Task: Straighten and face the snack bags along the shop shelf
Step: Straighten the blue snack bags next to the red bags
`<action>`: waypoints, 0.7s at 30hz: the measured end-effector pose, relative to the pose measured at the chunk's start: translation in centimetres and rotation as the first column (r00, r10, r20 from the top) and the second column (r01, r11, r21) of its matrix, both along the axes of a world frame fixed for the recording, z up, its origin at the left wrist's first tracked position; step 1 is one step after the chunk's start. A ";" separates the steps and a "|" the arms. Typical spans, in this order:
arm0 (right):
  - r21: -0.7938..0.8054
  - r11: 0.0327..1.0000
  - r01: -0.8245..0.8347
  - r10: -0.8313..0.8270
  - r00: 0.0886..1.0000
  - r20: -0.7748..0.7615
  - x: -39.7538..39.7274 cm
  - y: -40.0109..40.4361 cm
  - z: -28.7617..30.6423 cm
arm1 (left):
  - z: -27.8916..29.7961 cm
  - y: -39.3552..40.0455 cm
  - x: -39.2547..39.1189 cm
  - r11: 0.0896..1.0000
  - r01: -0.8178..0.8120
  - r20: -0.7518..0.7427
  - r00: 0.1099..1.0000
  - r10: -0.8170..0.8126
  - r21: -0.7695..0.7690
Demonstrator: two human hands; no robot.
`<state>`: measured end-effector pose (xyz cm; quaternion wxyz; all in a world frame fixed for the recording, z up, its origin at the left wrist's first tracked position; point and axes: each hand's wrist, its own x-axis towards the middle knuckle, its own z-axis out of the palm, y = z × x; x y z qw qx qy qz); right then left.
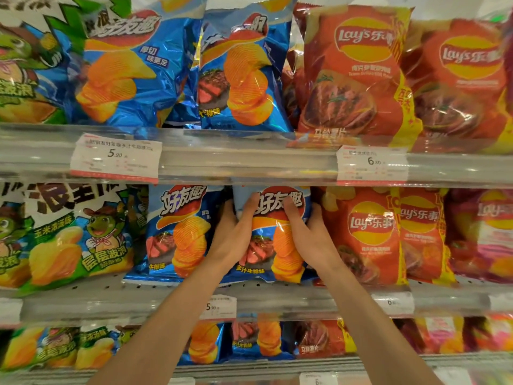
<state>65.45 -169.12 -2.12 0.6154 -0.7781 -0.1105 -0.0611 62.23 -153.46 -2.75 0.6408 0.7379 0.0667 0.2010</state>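
— Where was the bag?
— The blue chip bag (273, 240) stood on the middle shelf (277, 294); my left hand (236, 234) and right hand (308, 234) each had their grip pinching its sides.

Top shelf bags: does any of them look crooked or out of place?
Yes. The two blue bags on the top shelf lean sideways and overlap, while the red bags beside them stand straight, facing front.

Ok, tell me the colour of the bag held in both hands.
Mostly blue bag, orange chips pictured; head view.
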 end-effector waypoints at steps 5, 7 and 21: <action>0.015 0.999 0.028 -0.029 0.999 0.026 -0.3 0.3 -0.5 | -0.4 0.1 -0.7 0.995 -0.082 0.021 0.996 0.081 0.063; 0.001 1.000 0.027 -0.027 0.999 0.029 -0.5 0.1 -0.8 | -0.5 -0.1 -1.0 0.996 -0.036 -0.037 0.999 0.039 0.079; -0.082 0.990 -0.119 0.123 0.991 0.046 -1.9 -1.7 -2.1 | -1.5 -0.7 -1.9 0.989 -0.069 0.005 0.998 0.069 0.129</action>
